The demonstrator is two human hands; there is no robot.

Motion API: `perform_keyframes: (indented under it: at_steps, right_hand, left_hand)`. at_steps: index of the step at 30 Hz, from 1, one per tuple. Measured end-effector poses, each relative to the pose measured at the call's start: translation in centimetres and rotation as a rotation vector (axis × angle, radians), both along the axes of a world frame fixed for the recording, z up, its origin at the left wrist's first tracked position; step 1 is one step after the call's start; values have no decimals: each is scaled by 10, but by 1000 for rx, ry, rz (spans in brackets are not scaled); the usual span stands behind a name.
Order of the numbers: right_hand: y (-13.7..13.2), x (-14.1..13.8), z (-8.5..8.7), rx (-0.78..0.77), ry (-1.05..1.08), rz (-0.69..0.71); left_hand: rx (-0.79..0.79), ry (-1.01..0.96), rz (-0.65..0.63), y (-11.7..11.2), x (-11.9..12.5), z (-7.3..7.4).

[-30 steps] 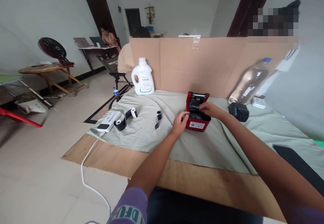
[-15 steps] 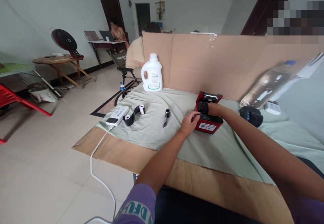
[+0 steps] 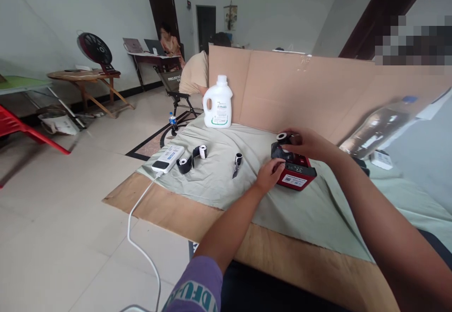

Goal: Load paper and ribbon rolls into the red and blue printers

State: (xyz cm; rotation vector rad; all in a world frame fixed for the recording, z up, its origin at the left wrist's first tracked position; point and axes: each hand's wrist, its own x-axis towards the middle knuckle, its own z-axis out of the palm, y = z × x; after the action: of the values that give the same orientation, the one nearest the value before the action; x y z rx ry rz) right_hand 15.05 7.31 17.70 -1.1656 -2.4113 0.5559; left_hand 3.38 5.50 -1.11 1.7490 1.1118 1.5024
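A small red printer (image 3: pixel 295 176) sits on the pale green cloth (image 3: pixel 226 180) over the table. My right hand (image 3: pixel 308 143) is closed on a black roll (image 3: pixel 283 139) with a white core, held just above the printer's open top. My left hand (image 3: pixel 270 173) rests against the printer's left front side, fingers curled on it. Two other black rolls (image 3: pixel 192 157) lie on the cloth to the left, and a smaller roll (image 3: pixel 238 161) lies nearer the printer.
A white power strip (image 3: pixel 168 158) with its cable hangs off the table's left edge. A white detergent jug (image 3: pixel 218 103) stands before the cardboard screen (image 3: pixel 310 91). A clear bottle (image 3: pixel 381 126) leans at the right. Other people sit at the back.
My right hand has lifted the black roll up out of the printer's compartment. My left hand stays at the printer's side. The camera has shifted left, so the printer sits further right.
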Motion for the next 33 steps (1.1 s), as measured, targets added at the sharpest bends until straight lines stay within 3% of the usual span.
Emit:
perform_keyframes:
  at_steps: [6,12,17,33]
  right_hand:
    - [-9,-83,-11,114,15,132]
    - [3,-121,-22,95,246,163]
    - [7,-123,-18,-127,443,219]
    - [-22,-98,-15,-375,732,185]
  left_hand:
    - [-8,-36,10,1,2,-3]
    - [-36,5,51,1,2,-2]
    - [16,-10,8,-3,-2,5]
    - [16,-35,-1,-10,-6,12]
